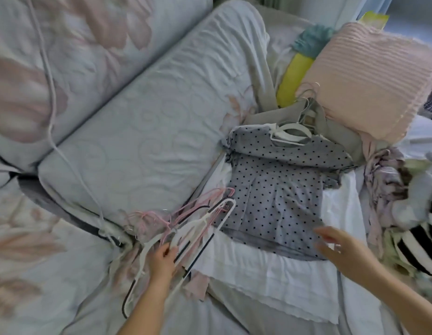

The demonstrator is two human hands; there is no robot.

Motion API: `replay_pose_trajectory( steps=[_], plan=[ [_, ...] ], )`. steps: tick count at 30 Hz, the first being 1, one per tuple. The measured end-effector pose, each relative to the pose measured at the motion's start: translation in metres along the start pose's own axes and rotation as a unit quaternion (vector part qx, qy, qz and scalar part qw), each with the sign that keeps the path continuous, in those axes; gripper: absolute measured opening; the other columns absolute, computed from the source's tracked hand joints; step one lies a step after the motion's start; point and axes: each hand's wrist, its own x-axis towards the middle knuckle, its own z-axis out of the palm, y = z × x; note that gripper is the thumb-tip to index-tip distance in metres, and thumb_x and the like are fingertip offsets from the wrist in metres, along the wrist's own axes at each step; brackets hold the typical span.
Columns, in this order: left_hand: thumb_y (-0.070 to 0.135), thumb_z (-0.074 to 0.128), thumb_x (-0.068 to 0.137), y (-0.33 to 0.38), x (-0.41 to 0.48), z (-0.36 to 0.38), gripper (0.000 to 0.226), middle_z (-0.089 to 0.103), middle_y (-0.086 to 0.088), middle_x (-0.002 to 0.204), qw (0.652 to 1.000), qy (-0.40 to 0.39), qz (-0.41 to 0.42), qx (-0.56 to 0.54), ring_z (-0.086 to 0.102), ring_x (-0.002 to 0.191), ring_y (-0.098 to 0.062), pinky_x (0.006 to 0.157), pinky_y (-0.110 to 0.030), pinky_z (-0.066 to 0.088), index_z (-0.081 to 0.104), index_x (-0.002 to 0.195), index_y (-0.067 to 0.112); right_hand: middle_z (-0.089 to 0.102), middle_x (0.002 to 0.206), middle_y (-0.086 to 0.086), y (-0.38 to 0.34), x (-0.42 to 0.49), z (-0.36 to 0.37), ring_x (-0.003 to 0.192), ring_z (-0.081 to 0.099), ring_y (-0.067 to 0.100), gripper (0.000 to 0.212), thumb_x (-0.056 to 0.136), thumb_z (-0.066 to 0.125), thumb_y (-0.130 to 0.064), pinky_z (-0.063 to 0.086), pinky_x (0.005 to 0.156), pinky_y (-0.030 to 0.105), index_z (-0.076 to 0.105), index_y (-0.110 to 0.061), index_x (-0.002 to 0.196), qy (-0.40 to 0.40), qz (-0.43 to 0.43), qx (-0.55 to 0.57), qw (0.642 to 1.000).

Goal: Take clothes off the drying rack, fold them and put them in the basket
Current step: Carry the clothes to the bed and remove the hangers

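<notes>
A grey polka-dot top point(277, 189) lies flat on a white garment point(282, 281) on the bed, with a white hanger point(291, 134) still in its neck. My left hand point(163, 261) grips a white hanger point(198, 228) among a bundle of pink and white hangers point(186, 213) left of the top. My right hand point(343, 247) hovers blurred over the top's lower right corner, fingers spread, holding nothing. No rack or basket shows.
Two long pale pillows point(149, 122) lie at the left and a white cable point(53, 112) runs across them. A pink ribbed cushion point(369, 76) and yellow toy point(294, 76) sit at the back right. Crumpled clothes point(391, 189) and a striped piece point(417, 245) pile at the right.
</notes>
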Motion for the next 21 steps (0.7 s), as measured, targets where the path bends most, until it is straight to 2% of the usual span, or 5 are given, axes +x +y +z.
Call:
replay_pose_trajectory(
  steps=[4,7,12,17,21],
  plan=[
    [0.011,0.057,0.092,-0.012,0.031,0.0,0.009,0.062,-0.011,0.078,0.998,0.034,-0.007,0.044,0.056,0.076,-0.028,0.065,-0.033,0.039,0.064,0.087,0.007,0.061,0.114,-0.007,-0.013,0.012,0.019,0.107,0.058,0.013,0.03,0.09,0.063,-0.023,0.048,0.094,0.035,0.057,-0.034,0.117,-0.01,0.0,0.011,1.0],
    [0.016,0.055,0.093,-0.013,0.049,-0.003,0.014,0.062,-0.007,0.078,0.993,0.082,-0.022,0.082,0.054,0.068,-0.022,0.061,-0.032,0.04,0.064,0.094,0.006,0.061,0.113,-0.01,-0.026,0.019,0.035,0.108,0.058,0.009,0.034,0.09,0.063,-0.025,0.047,0.097,0.034,0.057,-0.033,0.123,-0.021,-0.001,0.023,1.0],
    [0.007,0.061,0.087,0.001,0.055,-0.002,0.021,0.064,-0.014,0.104,0.983,0.164,0.003,0.088,0.062,0.092,-0.031,0.073,-0.038,0.049,0.061,0.107,0.001,0.06,0.114,-0.009,-0.054,0.03,0.049,0.108,0.056,0.007,0.037,0.092,0.062,-0.026,0.042,0.092,0.022,0.055,-0.024,0.128,-0.034,-0.016,0.045,0.998],
    [0.007,0.054,0.092,0.045,0.022,0.048,0.012,0.053,0.005,0.088,0.981,0.002,0.151,0.12,0.055,0.083,-0.019,0.066,-0.023,0.042,0.051,0.097,0.017,0.058,0.116,-0.012,-0.06,0.037,0.041,0.11,0.054,0.003,0.038,0.092,0.061,-0.028,0.047,0.095,0.025,0.053,-0.031,0.129,-0.03,-0.008,0.094,0.995],
    [0.011,0.056,0.093,0.093,0.031,0.114,0.013,0.054,0.001,0.097,0.965,-0.098,0.224,0.101,0.053,0.086,-0.01,0.072,-0.022,0.045,0.05,0.1,0.021,0.057,0.11,-0.02,-0.045,0.045,0.028,0.108,0.054,0.0,0.034,0.093,0.061,-0.026,0.046,0.093,0.021,0.053,-0.035,0.125,-0.012,0.002,0.122,0.992]
  ],
)
